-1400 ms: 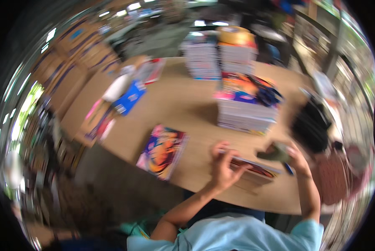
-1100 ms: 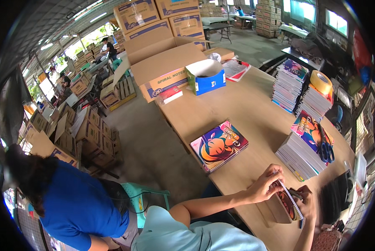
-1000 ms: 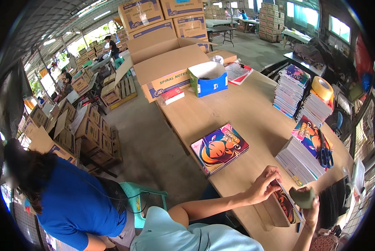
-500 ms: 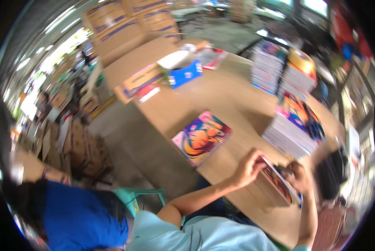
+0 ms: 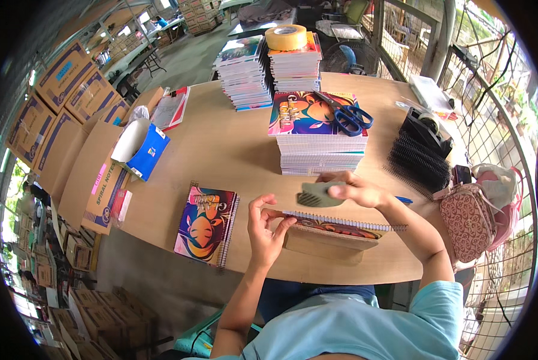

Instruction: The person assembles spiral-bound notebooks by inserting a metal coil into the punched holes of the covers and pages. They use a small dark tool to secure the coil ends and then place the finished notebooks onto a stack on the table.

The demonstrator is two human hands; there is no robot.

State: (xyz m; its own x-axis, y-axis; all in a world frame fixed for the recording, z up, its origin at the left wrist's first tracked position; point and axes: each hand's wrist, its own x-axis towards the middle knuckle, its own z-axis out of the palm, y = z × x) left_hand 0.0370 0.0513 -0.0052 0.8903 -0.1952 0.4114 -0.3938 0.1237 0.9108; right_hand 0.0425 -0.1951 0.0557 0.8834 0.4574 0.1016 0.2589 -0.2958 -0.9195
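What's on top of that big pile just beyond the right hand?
Blue-handled scissors lie on the right part of the colourful top cover. Below it, the pile shows only pale page edges. The pages inside, and whatever the scissors cover, are hidden.

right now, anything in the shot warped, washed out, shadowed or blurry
Head view: the fisheye bows the near edge of the table; head view: daylight washes out patches at the left rim; head view: a soft shadow lies left of the notebook stack under the scissors; head view: left hand fairly crisp.
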